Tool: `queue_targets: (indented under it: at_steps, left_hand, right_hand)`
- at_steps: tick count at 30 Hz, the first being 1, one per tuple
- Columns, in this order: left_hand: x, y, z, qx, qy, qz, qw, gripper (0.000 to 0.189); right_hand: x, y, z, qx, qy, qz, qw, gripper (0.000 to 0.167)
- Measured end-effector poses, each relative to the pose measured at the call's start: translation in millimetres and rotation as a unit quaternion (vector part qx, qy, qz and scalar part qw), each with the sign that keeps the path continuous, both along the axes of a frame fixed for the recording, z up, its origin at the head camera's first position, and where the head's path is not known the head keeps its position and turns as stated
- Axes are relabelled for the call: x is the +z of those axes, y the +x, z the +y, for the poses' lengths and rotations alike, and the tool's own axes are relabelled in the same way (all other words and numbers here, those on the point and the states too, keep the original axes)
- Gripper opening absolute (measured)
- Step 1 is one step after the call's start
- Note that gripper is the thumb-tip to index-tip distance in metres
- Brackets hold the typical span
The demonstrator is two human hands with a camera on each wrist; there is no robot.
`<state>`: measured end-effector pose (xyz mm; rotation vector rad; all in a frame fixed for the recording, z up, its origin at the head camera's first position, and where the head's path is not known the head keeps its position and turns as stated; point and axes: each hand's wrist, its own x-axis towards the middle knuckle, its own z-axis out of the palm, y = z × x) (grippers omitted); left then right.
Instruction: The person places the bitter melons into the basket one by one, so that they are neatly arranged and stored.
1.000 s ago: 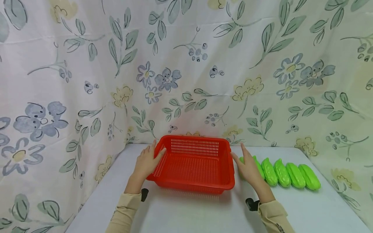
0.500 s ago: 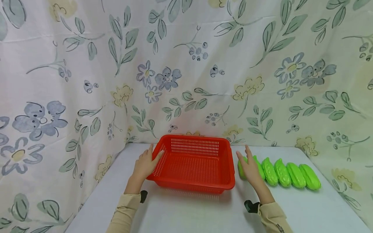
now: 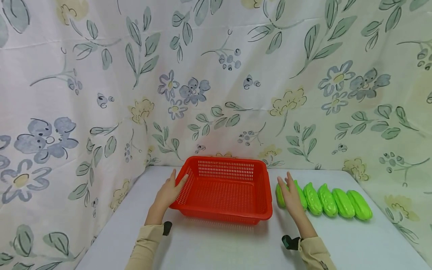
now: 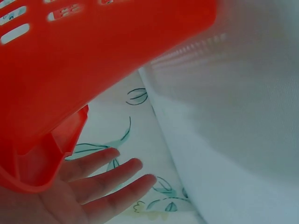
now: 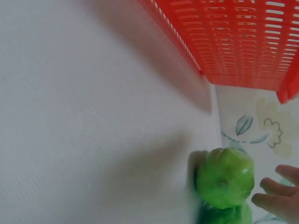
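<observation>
A red plastic basket (image 3: 222,213) with slotted walls stands at the middle of the table in the head view. My left hand (image 3: 167,193) is at its left rim with fingers straight and spread; in the left wrist view the palm lies close to the basket's rim (image 4: 35,186), and contact is unclear. My right hand (image 3: 292,200), fingers extended, hovers at the left end of a row of glossy, bright green, long, bumpy vegetables (image 3: 313,200), partly hiding the leftmost ones. The right wrist view has its fingertips (image 5: 266,201) beside one green vegetable (image 5: 225,177), apparently without gripping it.
A white tabletop (image 3: 222,247) lies under everything. Floral cloth (image 3: 216,93) hangs behind the table and along its sides. The green vegetables stand side by side to the basket's right, with a gap between.
My right hand has moved away from the basket's right rim, slightly rightward over the leftmost green vegetables. My left hand has shifted slightly outward. The basket and vegetables stay in place.
</observation>
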<state>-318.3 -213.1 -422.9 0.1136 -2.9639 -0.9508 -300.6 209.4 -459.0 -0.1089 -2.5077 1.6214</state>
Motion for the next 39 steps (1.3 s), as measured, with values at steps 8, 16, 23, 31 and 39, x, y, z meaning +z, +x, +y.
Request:
queue_targets:
  at_steps: [8, 16, 23, 31, 39]
  left_hand:
    - [-5.7, -2.8, -2.5, 0.001, 0.047, -0.018, 0.9987, 0.094]
    - [-12.8, -4.4, -4.9, 0.009, 0.097, -0.049, 0.9940, 0.093]
    - [-16.3, -4.3, -4.7, 0.012, 0.106, -0.052, 0.9929, 0.092]
    - [-17.5, -4.1, -3.7, 0.017, 0.114, -0.033, 0.9928, 0.085]
    - [-18.0, -8.5, -3.5, 0.007, 0.103, -0.029, 0.9942, 0.072]
  right_hand:
    - [-6.7, -1.4, 0, -0.009, -0.015, -0.017, 0.9997, 0.081]
    - [-15.1, -1.9, -1, -0.013, -0.023, -0.033, 0.9991, 0.082]
    - [-18.4, -1.6, -2, -0.024, -0.032, -0.025, 0.9989, 0.081]
    - [-21.3, -1.7, -2, -0.032, -0.043, -0.020, 0.9984, 0.081]
    - [-24.8, -4.1, 0, -0.038, -0.052, -0.012, 0.9979, 0.080]
